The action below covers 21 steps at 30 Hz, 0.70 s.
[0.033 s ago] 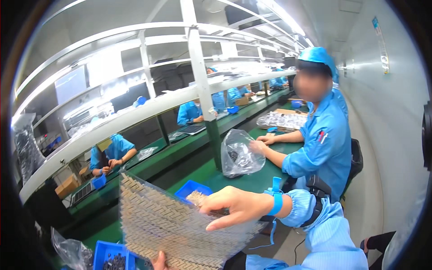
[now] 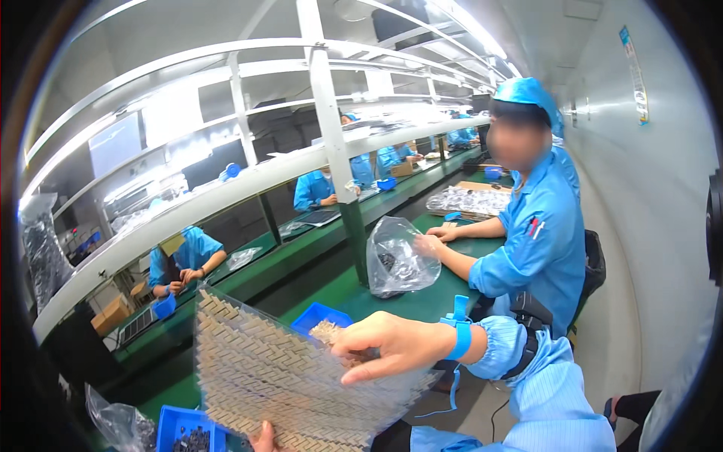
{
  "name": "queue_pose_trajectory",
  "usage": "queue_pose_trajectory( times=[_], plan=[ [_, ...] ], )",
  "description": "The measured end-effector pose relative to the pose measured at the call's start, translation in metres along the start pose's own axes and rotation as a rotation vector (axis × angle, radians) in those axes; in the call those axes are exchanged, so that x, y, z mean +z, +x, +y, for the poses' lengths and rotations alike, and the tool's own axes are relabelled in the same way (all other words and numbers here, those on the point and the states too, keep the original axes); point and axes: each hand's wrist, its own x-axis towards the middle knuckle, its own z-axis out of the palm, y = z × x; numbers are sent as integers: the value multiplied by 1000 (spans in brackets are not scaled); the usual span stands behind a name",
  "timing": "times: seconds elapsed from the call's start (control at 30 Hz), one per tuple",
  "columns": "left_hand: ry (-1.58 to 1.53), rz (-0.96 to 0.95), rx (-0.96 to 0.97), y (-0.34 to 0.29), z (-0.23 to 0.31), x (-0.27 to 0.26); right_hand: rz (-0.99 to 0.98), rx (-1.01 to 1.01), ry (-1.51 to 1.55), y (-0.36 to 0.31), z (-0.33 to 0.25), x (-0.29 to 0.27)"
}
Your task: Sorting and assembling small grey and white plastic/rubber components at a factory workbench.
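A flat grey tray (image 2: 286,377) with a herringbone grid of small slots is held up, tilted, above the near edge of the green table (image 2: 407,301), low in the centre of the head view. The right hand (image 2: 392,346) grips its right edge, fingers (image 2: 361,339) closed on the rim with the thumb beneath. The left hand (image 2: 263,437) only just shows at the bottom edge under the tray; I cannot tell whether its fingers are closed on it.

The tray looks thin and is steeply tilted, so anything seated in its slots could slide out, and a pinch on one edge alone could let it flex or slip.

Behind the tray sits a blue bin (image 2: 320,316), and another blue bin of dark small parts (image 2: 188,437) lies at lower left beside a clear plastic bag (image 2: 113,422). Further along, a co-worker in a blue coat and cap (image 2: 538,226) handles a clear bag of parts (image 2: 395,260). A white overhead rack (image 2: 324,151) runs down the long line, where other workers sit on the far side under bright strip lights.
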Motion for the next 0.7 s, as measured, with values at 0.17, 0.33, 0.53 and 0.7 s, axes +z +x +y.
queue_pose_trajectory(
  times=[0.17, 0.33, 0.53, 0.7],
  plan=[
    [790, -47, 508, 3, -6, 10, 19, 214, -21, -17, 3, 2],
    [329, 74, 312, -4, -12, 47, 207, 251, 190, -49, 15, 21],
    [405, -25, 221, -2, -22, 52, 264, 518, 487, -103, 1, 29],
    [514, -220, 176, -1, -51, 60, 518, 561, 803, -150, -2, 39]
  ],
)
